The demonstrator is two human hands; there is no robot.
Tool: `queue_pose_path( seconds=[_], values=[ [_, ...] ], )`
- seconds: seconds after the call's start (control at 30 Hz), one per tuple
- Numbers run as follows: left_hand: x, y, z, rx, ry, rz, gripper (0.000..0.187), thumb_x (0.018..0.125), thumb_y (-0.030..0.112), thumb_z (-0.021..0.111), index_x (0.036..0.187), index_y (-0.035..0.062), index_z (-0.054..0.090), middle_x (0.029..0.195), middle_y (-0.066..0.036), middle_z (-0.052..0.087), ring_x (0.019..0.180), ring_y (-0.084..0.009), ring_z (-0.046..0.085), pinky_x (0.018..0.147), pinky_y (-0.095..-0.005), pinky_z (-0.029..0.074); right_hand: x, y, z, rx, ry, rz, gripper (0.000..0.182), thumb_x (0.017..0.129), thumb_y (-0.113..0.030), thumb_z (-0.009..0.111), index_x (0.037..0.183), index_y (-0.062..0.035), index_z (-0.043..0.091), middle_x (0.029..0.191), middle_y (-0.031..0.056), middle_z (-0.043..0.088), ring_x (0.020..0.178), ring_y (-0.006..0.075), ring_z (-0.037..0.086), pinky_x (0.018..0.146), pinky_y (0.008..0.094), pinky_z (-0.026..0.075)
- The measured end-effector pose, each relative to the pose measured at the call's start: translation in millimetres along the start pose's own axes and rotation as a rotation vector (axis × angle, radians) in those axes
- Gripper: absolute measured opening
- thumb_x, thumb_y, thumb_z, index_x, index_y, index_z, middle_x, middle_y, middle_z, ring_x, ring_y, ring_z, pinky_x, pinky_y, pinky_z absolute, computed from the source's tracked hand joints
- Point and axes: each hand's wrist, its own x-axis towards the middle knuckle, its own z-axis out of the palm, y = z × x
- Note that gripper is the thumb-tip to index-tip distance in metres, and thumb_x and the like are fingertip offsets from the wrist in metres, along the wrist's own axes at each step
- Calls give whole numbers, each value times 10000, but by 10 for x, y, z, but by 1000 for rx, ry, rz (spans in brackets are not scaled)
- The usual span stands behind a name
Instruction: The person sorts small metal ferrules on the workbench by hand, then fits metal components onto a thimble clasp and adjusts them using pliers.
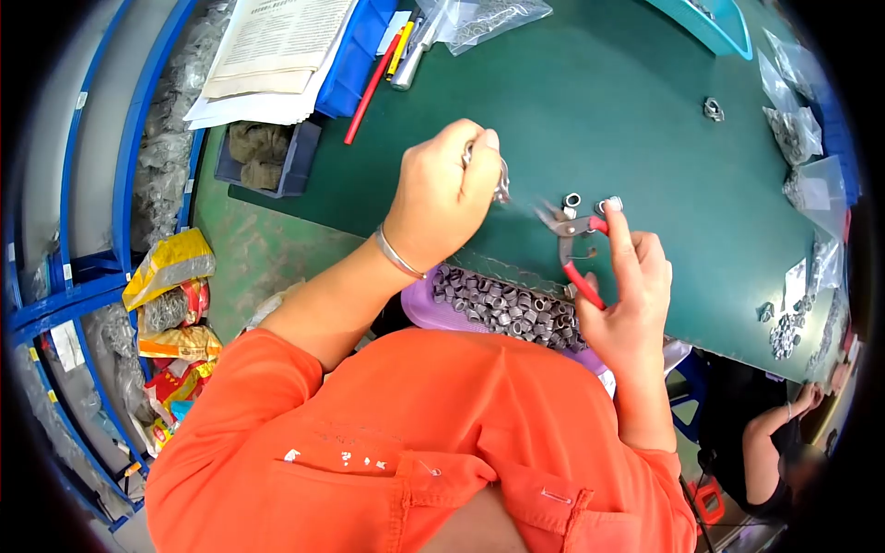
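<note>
My left hand is closed in a pinch around several shiny metal rings, partly hidden by the fingers. In my right hand is a pair of red-handled cutting pliers, its handles spread and its jaws blurred, pointing toward my left hand. The right index finger stretches along to a small metal ring and seems to touch it. Just left of that fingertip, another small ring lies on the green table. Below the pliers, a purple basin full of small metal rings sits at the table edge.
A turquoise basket and a metal piece lie farther back. Bags of parts line the right side. A blue tray, papers and pens are at left. Another person sits at lower right.
</note>
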Motion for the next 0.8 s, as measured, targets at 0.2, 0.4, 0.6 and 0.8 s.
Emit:
queue_pose_path(
  seconds=[0.2,0.4,0.6,0.8],
  values=[
    [-81,62,8,85,36,57,196,865,84,512,694,-9,491,533,-104,536,437,-198,526,435,-302,400,0,-64,63,-50,-86,-72,716,565,24,614,1263,-60,477,851,79,473,762,230,465,696,335,338],
    [-145,41,-14,29,-7,-48,237,907,130,480,708,2,480,571,-36,533,409,-54,469,374,-201,351,-20,-76,130,-130,-75,-68,740,570,21,616,1285,-72,450,863,78,466,783,233,466,711,340,329],
    [-166,114,-74,-71,-77,-238,231,896,154,520,722,4,500,593,-35,552,438,-53,490,388,-191,367,-38,-51,172,-43,-56,-30,696,566,49,594,1248,-45,490,791,85,454,710,246,480,632,355,386],
    [-174,-23,-82,69,-83,-79,167,884,138,540,772,14,527,603,-19,551,479,-44,496,417,-192,373,-34,-76,179,-40,-127,12,657,589,69,572,1235,-20,491,786,93,452,706,257,494,627,358,412]
  ],
)
